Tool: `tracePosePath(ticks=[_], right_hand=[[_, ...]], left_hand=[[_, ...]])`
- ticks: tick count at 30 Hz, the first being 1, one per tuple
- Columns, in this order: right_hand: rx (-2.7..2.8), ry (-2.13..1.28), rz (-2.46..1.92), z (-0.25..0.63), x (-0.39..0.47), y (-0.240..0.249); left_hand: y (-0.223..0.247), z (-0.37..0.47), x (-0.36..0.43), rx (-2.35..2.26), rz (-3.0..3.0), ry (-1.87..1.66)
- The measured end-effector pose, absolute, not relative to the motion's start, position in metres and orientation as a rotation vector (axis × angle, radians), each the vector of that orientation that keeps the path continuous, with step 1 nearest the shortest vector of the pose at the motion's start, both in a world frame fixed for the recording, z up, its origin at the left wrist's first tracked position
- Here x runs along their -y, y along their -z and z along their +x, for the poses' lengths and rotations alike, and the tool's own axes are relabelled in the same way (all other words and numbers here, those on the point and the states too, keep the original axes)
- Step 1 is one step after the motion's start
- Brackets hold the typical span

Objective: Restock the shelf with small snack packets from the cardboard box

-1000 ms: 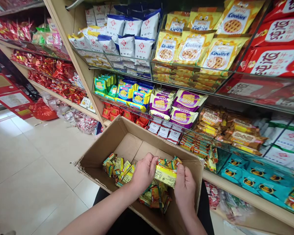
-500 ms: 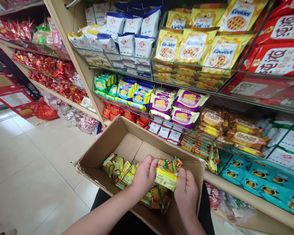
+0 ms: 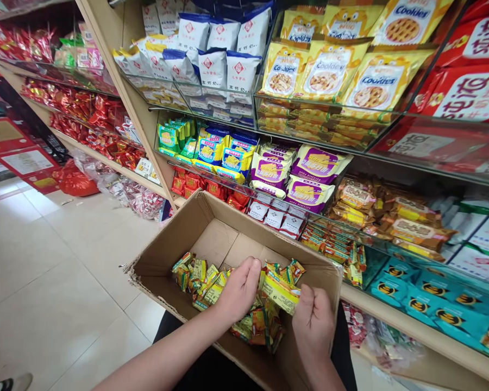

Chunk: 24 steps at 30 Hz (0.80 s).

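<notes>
Both hands are down in a cardboard box resting on the person's lap. The left hand and the right hand each have fingers curled around 1 end of a stack of yellow packets, held just above the loose yellow-green packets on the box floor; those are too jumbled to count. On the shelf behind, 4 purple biscuit bags show, 3 yellow cookie bags stand in front, and roughly 5 blue-topped white bags.
</notes>
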State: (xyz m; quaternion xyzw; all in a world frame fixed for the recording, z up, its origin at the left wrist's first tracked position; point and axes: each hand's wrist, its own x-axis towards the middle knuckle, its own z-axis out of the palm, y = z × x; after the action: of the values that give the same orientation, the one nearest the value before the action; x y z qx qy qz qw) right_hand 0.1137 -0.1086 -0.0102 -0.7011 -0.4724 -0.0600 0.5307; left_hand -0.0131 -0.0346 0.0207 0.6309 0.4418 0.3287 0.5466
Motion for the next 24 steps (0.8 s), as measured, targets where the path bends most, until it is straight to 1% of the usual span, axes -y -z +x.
tracePosePath(ticks=[2, 4, 6, 8, 10, 14, 15, 18, 20, 24], right_hand=[[1.334, 0.302, -1.574, 0.114, 0.11, 0.011], [1.551, 0.328, -1.439, 0.113, 0.111, 0.011], [1.696, 0.271, -1.33, 0.11, 0.113, 0.01], [1.747, 0.174, -1.257, 0.107, 0.115, 0.01], [1.668, 0.064, -1.236, 0.105, 0.117, 0.011], [1.187, -0.129, -1.417, 0.104, 0.116, 0.013], [1.08, -0.241, -1.456, 0.104, 0.115, 0.014], [0.907, -0.722, -1.452, 0.101, 0.11, 0.014], [0.889, -0.925, -1.398, 0.098, 0.107, 0.014], [0.871, -0.97, -1.35, 0.095, 0.106, 0.014]], left_hand=[[-0.023, -0.015, 0.034, -0.982, 1.241, -0.592], [-0.025, -0.015, 0.034, -0.895, 0.981, -0.448], [-0.028, -0.014, 0.034, -0.827, 0.846, -0.436], [-0.029, -0.014, 0.034, -0.803, 0.809, -0.513], [-0.03, -0.013, 0.034, -0.792, 0.779, -0.602], [-0.031, -0.013, 0.034, -0.681, 0.714, -0.747], [-0.03, -0.013, 0.034, -0.648, 0.715, -0.769], [-0.028, -0.013, 0.033, -0.595, 0.721, -0.813], [-0.027, -0.012, 0.033, -0.595, 0.711, -0.834], [-0.029, -0.013, 0.032, -0.599, 0.727, -0.827]])
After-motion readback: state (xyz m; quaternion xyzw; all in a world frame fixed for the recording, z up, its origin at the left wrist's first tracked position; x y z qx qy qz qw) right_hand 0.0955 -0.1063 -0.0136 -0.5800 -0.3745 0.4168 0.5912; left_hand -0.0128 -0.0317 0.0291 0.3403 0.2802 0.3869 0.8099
